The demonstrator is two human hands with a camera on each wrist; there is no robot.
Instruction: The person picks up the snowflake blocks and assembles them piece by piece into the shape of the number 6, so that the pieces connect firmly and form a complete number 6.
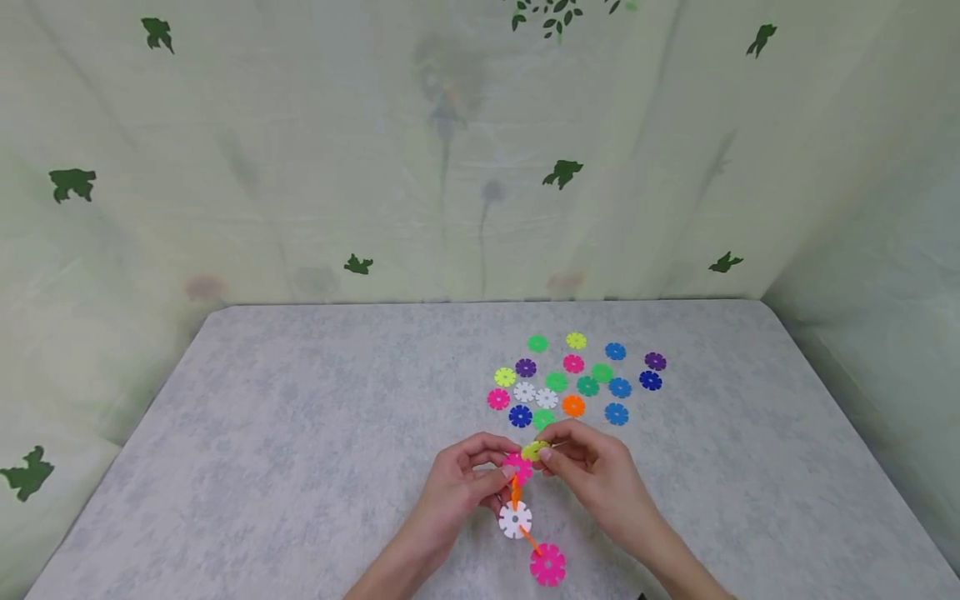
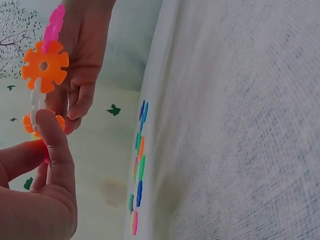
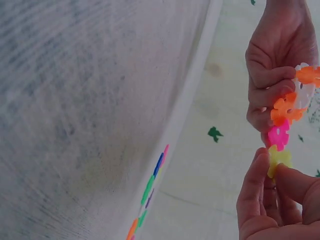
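My left hand (image 1: 463,483) pinches a pink notched disc (image 1: 519,472) between thumb and fingers. From it hangs a chain of interlocked discs: an orange disc (image 2: 44,66), a white disc (image 1: 515,520), another orange disc seen edge-on, and a pink disc (image 1: 548,566) at the lower end. Thumb and fingertips of my right hand (image 1: 596,467) pinch a yellow disc (image 3: 279,161), whose edge meets the upper pink disc. Both hands are close together over the near part of the table, and the fingers partly cover the two pinched discs.
Several loose notched discs in green, blue, purple, pink, yellow and white lie flat beyond the hands, among them an orange disc (image 1: 573,406). They rest on a grey mottled table (image 1: 300,433). A pale curtain (image 1: 300,150) with green bird shapes stands behind the far edge.
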